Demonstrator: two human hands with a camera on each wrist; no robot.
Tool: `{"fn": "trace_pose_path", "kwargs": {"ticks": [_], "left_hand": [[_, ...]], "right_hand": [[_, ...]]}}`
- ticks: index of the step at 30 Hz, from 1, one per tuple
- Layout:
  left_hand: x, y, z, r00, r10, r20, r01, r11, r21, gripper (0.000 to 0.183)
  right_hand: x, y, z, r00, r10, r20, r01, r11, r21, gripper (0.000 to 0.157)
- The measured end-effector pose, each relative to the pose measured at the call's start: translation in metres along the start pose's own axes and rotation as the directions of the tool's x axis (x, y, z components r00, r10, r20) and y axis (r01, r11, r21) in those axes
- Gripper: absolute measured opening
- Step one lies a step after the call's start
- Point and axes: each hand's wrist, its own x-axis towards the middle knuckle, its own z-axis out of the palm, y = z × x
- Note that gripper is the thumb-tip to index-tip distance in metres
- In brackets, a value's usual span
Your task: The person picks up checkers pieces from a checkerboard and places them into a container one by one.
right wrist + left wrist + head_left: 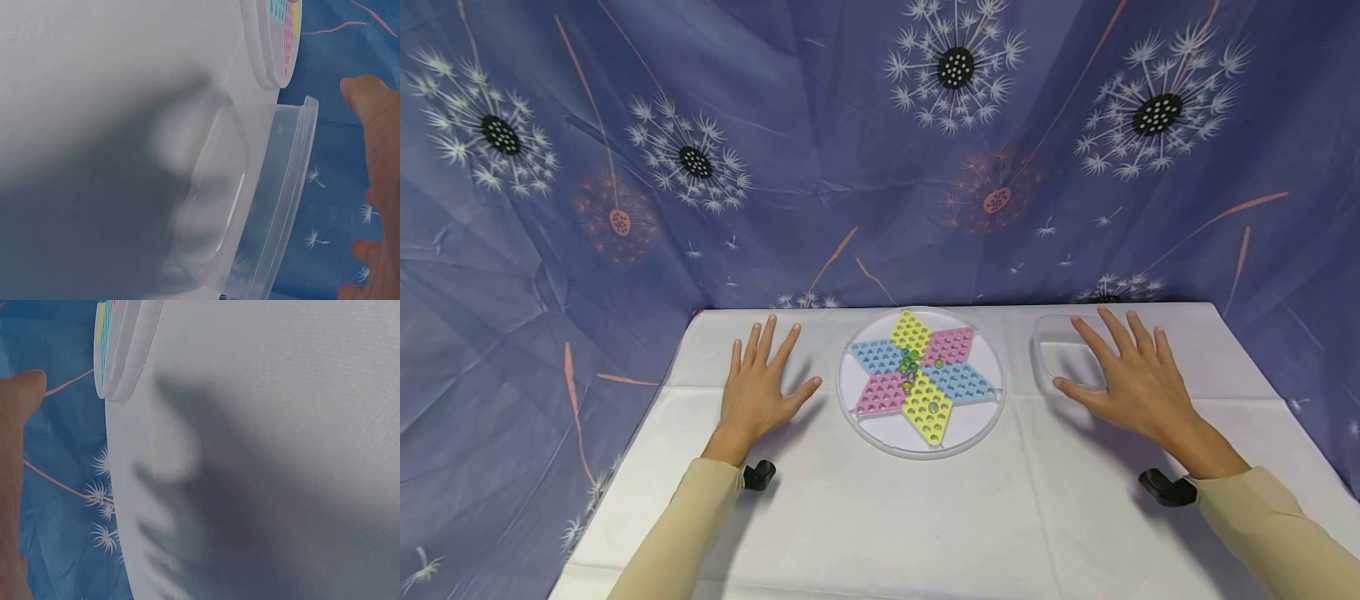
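The right hand (1138,379) hovers with fingers (369,103) straight and spread, holding nothing, over a clear tub (1047,367) near the table's far right edge; in the right wrist view the palm is lifted above the tub's rim, not touching it. The left hand (762,385) is likewise flat and spread, empty, its shadow falling on the white table (880,508) below, so it seems to float just over the cloth. Between the two hands, toward the far edge at the middle, lies the round board (922,381) with its six-pointed star of yellow, pink and blue pits. A small cluster of marbles (911,364) sits at the star's centre, with one more (933,407) on the near yellow arm. The board lies inward from both hands, right of the left fingers and left of the right fingers; the left hand looks slightly nearer it. The marbles' count and colours are too small to tell, and both wrist views show only the board's rim.
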Motion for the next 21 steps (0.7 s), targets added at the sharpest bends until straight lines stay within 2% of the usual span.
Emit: {"fn": "trace_pose_path", "kwargs": {"ticks": [9,13,18,21], "left_hand": [[-0.002,0.004,0.001,0.999,0.007,0.035,-0.005,0.997,-0.080,0.092],[-0.004,0.006,0.003,1.000,0.023,0.020,-0.020,0.993,-0.114,0.093],[-0.005,0.009,0.006,0.999,0.033,0.009,-0.031,0.983,-0.181,0.093],[-0.007,0.013,0.008,0.999,0.021,0.042,-0.010,0.969,-0.247,0.096]], "right_hand": [[0.009,-0.013,0.000,0.996,-0.060,-0.059,0.062,0.998,0.024,0.095],[0.014,-0.021,0.003,0.990,-0.095,-0.102,0.099,0.995,0.034,0.093],[0.022,-0.031,0.009,0.972,-0.157,-0.173,0.168,0.985,0.050,0.090],[0.028,-0.039,0.012,0.958,-0.202,-0.203,0.220,0.973,0.066,0.087]]}}
